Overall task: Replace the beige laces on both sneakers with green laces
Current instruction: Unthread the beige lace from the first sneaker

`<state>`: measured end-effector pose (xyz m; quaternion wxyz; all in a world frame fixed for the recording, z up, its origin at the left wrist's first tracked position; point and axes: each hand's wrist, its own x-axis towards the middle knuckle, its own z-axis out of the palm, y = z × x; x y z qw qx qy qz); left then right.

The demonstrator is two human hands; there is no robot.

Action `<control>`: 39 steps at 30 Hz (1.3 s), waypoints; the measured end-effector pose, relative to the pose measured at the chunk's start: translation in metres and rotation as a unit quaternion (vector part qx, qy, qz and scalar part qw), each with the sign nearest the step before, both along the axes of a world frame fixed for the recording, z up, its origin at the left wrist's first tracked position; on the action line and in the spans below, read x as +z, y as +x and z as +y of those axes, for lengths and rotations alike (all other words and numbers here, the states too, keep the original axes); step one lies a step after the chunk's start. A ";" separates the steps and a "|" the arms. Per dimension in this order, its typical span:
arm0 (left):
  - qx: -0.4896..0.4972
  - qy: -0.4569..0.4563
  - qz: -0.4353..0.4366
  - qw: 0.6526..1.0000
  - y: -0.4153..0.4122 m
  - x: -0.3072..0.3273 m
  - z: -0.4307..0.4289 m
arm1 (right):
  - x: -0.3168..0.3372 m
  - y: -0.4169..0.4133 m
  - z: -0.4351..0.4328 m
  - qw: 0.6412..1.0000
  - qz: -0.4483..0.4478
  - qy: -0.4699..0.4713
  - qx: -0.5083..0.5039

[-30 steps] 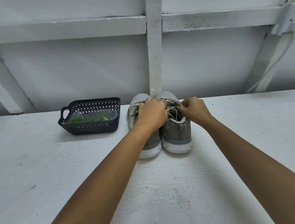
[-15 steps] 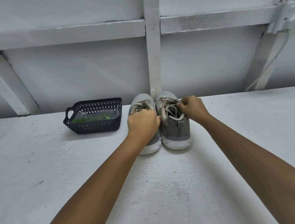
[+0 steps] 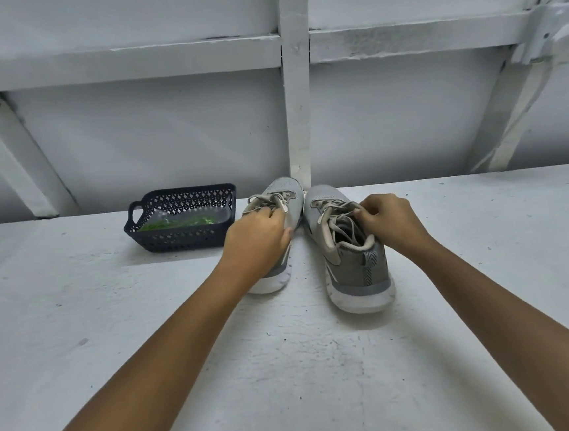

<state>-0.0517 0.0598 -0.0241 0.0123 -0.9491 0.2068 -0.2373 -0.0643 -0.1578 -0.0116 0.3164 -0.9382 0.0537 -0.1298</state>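
Two grey sneakers with white soles and beige laces stand on the white table, toes toward the wall. My left hand [image 3: 256,242] covers the heel half of the left sneaker [image 3: 283,194] and grips it near the laces. My right hand [image 3: 388,221] pinches the beige laces at the tongue of the right sneaker [image 3: 356,271], which stands closer to me. A gap separates the two shoes. Green laces in a clear bag [image 3: 187,221] lie inside the dark basket [image 3: 161,239] to the left of the shoes.
A white wall with a vertical post [image 3: 299,111] and diagonal braces rises just behind the shoes. The white table surface [image 3: 289,369] stretches toward me and to both sides.
The two shoes have been drawn apart: the right sneaker has slid toward me and to the right, and my left hand has shifted left with the left sneaker.
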 end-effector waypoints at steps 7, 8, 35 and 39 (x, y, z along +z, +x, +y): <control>-0.157 -0.169 0.041 0.972 -0.027 0.018 -0.026 | -0.012 -0.022 0.008 0.999 -0.012 0.031 -0.003; -0.158 -0.167 0.064 0.971 -0.029 0.020 -0.031 | -0.014 -0.024 0.008 0.999 -0.015 0.035 -0.004; -0.080 -0.405 0.304 0.858 -0.014 0.022 -0.046 | -0.034 -0.015 0.007 0.970 -0.063 0.225 0.071; -0.084 -0.649 0.410 0.636 -0.013 0.027 -0.032 | -0.035 -0.016 0.006 0.968 -0.059 0.232 0.072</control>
